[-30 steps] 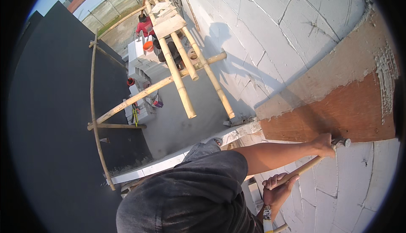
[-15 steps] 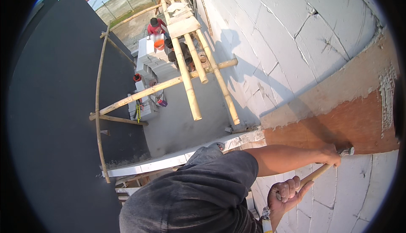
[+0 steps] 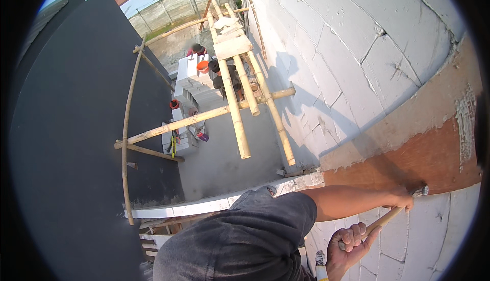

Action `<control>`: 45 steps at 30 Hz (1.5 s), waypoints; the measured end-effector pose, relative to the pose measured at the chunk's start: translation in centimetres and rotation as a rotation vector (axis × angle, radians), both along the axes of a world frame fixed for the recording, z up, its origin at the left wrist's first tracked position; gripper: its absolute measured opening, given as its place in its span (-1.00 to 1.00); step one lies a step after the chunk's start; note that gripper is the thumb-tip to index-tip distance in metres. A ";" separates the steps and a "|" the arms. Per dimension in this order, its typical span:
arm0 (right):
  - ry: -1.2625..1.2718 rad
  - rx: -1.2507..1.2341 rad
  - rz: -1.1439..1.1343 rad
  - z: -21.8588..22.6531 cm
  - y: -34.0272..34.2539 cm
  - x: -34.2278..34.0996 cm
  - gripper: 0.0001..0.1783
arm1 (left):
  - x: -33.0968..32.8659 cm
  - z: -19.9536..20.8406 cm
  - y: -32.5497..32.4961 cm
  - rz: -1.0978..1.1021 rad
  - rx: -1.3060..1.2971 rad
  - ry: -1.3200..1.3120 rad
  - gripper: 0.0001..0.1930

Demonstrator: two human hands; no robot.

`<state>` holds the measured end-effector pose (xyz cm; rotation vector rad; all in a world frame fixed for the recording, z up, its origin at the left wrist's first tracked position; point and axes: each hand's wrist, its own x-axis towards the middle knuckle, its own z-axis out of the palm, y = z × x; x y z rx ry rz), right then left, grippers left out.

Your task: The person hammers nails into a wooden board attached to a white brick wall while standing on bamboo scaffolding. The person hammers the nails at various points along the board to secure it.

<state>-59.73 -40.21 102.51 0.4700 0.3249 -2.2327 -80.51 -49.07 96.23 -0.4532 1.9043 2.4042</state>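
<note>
Standing off to the left: bamboo pole scaffolding [image 3: 237,112] over stacked white blocks [image 3: 191,84], well apart. Closing around the lower end of the long wooden-handled tool [image 3: 380,221], right hand [image 3: 352,243], grip clenched. Clasping the handle higher up, by the head against the reddish-brown wall band [image 3: 434,156], left hand [image 3: 400,199], arm outstretched. Looking stiff, light, best held two-handed along the shaft.

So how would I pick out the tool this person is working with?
Start at the white block wall on the right and follow it down to the reddish-brown band across it. At that band's lower edge both hands grip a pale wooden handle, the left hand near its head, the right hand lower. It is the only held stick; the bamboo poles are far thicker.
</note>
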 end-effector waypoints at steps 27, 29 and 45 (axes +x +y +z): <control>-0.135 -0.153 0.025 7.0 1.0 -0.5 -0.42 | 2.4 2.5 -2.2 -0.224 0.435 -0.131 -0.70; -0.109 -0.135 0.062 6.1 0.3 -0.3 -0.27 | 3.2 2.8 -2.1 -0.209 0.436 -0.122 -0.69; 0.207 0.277 0.466 -2.3 4.8 -0.7 -0.78 | 10.3 -9.9 -6.8 -0.112 0.372 -0.138 -0.32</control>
